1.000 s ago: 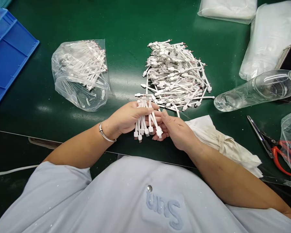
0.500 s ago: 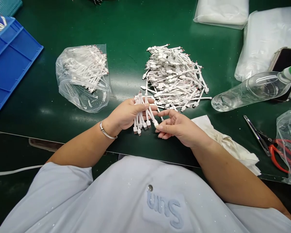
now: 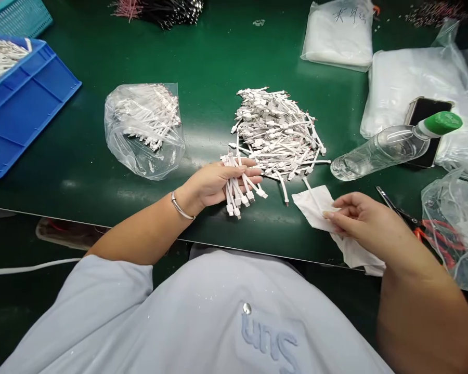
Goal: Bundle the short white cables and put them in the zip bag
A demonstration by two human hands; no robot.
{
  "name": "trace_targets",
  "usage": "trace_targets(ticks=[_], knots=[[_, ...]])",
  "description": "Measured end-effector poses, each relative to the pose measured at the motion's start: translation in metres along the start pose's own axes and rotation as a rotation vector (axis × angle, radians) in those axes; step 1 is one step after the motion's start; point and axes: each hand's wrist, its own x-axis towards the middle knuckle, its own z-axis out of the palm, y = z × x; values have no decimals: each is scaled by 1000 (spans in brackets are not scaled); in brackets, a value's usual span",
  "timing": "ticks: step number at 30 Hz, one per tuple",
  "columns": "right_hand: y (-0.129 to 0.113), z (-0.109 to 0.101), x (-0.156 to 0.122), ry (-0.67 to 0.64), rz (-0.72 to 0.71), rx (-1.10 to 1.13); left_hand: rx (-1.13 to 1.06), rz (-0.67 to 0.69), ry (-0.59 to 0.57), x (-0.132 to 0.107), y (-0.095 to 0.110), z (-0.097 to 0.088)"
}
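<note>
My left hand [image 3: 214, 182] holds a bunch of short white USB cables [image 3: 236, 195], with the thumb across them and the fingers behind. The connector ends fan out below the fingers. Off to the right, my right hand [image 3: 354, 215] pinches one short white cable [image 3: 313, 192] by its near end. That cable points away from me, over a crumpled white cloth or tissue [image 3: 314, 208]. A large pile of the same cables [image 3: 276, 130] lies just beyond my left fingers, and a loose cable [image 3: 282, 187] sticks out toward me.
A clear plastic bag with more cables [image 3: 144, 130] lies left, near a blue bin [image 3: 27, 109]. On the right are a tilted clear bottle with a green cap [image 3: 390, 150], a phone [image 3: 429, 111], red-handled scissors [image 3: 440, 236] and stacked plastic bags [image 3: 337, 39].
My right hand has moved right, away from the bunch, and now has a single cable over the white cloth. My left hand still holds its bunch. The camera view has shifted somewhat.
</note>
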Motion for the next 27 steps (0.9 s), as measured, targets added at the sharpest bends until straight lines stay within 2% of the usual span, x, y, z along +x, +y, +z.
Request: trace_targets(ticks=[1, 2, 3, 4, 5, 7, 8, 10, 12, 17, 19, 23, 27], knots=[[1, 3, -2, 82, 23, -44, -9, -5, -24, 0, -1, 1], [-1, 11, -5, 109, 57, -51, -21, -8, -49, -1, -3, 2], [-7, 23, -7, 82, 96, -10, -38, -9, -76, -1, -4, 3], [-14, 37, -9, -33, 131, 78, -58, -6, -103, -2, -6, 4], [-22, 53, -10, -206, 174, 175, -80, -3, -128, -2, -7, 4], [-35, 83, -10, -414, 211, 352, -120, -3, -165, -3, -10, 5], [-40, 95, -9, -467, 204, 414, -137, -6, -179, -4, -11, 6], [-42, 111, -6, -476, 174, 473, -164, -13, -193, -5, -12, 6], [-39, 117, -4, -411, 162, 483, -188, -14, -197, -5, -13, 5], [-32, 113, -3, -269, 226, 540, -221, -39, -203, -6, -12, 4], [-33, 113, -5, -323, 274, 607, -236, -49, -203, -6, -13, 5], [-38, 116, -8, -537, 337, 687, -272, -54, -238, -6, -14, 7], [-38, 117, -9, -518, 276, 688, -263, -55, -240, -7, -14, 8]])
